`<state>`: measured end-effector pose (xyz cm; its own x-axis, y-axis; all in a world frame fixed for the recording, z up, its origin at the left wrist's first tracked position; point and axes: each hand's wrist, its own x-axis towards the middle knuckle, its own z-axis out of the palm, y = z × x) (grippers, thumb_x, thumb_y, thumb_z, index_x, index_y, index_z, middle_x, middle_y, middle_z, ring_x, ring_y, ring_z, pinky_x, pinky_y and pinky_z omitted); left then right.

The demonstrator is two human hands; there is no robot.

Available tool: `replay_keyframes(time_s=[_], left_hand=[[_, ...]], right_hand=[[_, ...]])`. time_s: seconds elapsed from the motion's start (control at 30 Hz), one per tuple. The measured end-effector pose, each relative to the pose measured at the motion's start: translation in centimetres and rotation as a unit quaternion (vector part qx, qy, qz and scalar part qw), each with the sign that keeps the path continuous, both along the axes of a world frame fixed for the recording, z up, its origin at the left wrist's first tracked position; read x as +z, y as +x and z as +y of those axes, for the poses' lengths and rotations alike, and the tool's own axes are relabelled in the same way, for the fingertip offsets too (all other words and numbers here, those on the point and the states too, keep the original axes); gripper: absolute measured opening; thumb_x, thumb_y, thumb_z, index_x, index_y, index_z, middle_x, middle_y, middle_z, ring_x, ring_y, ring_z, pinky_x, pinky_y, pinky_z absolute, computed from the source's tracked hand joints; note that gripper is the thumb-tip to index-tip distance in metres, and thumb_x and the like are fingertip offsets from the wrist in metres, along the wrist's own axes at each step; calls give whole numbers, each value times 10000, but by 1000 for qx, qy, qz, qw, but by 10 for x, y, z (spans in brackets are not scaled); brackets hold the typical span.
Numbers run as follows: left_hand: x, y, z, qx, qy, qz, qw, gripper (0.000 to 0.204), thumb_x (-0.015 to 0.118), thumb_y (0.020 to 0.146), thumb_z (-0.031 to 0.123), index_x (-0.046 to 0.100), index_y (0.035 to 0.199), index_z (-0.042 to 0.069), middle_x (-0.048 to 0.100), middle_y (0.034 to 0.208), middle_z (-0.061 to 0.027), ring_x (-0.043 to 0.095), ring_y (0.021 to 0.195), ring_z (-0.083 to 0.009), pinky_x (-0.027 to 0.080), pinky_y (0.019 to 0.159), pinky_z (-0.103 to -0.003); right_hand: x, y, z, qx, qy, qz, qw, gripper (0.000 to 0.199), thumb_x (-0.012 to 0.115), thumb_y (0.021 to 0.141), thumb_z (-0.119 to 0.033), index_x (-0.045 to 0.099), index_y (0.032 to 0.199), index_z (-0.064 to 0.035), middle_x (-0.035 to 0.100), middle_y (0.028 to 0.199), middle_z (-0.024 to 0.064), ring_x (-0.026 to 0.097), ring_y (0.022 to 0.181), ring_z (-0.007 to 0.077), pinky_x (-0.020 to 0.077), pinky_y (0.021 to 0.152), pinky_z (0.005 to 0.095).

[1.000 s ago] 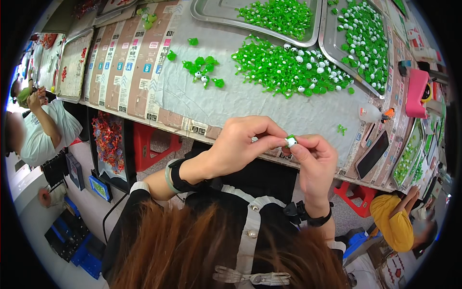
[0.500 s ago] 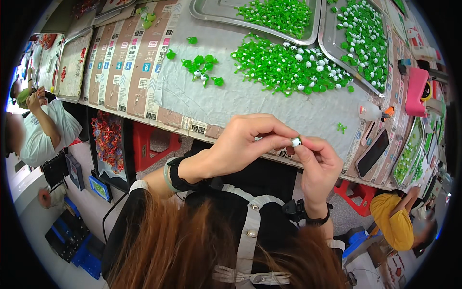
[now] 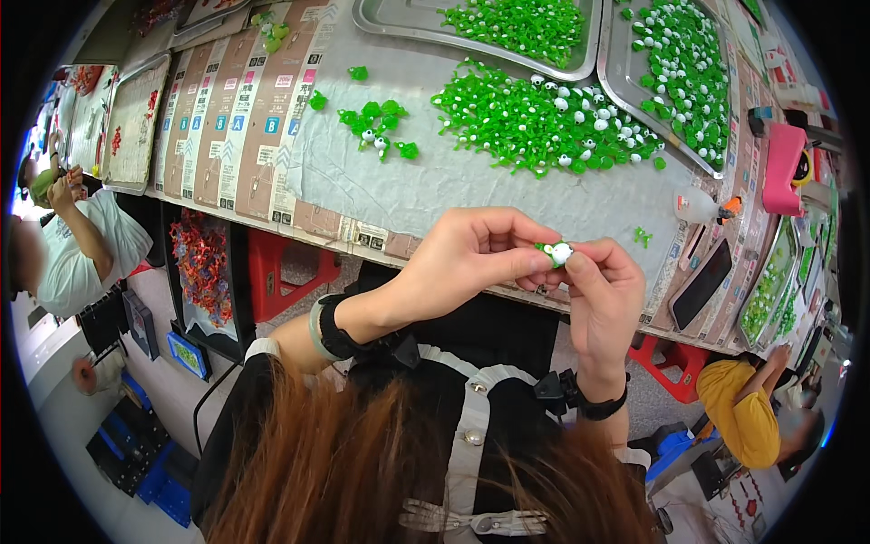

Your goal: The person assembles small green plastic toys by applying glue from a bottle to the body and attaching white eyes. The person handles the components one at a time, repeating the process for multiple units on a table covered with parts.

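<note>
Green-and-white piece (image 3: 555,253) stays pinched between fingers of left hand (image 3: 471,258) and right hand (image 3: 605,295), barely shifted.

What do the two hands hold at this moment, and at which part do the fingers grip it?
Both the left hand and the right hand pinch one small green and white piece between their fingertips, one from each side. The exact part gripped is too small to tell.
</note>
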<state>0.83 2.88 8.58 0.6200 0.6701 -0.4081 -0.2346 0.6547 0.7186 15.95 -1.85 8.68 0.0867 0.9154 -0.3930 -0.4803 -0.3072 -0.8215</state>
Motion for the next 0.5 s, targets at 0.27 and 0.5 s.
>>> replay_keyframes(time_s=[0.27,0.5], left_hand=[[-7,2,-5,23,0,13,1000,177,496,775,34,501,925,-61,570,798,-102,555,690,-115,468,634,-216],[-2,3,-6,25,50,39,998,171,493,775,21,498,926,-61,564,819,-96,555,717,-117,468,650,-221]], right_hand=[[-2,-5,1,-6,-25,0,1000,81,525,754,-27,514,773,51,568,708,117,557,589,137,459,564,218],[-3,-5,1,-9,-2,1,1000,77,528,752,-29,513,771,44,568,719,108,554,614,130,457,567,217]])
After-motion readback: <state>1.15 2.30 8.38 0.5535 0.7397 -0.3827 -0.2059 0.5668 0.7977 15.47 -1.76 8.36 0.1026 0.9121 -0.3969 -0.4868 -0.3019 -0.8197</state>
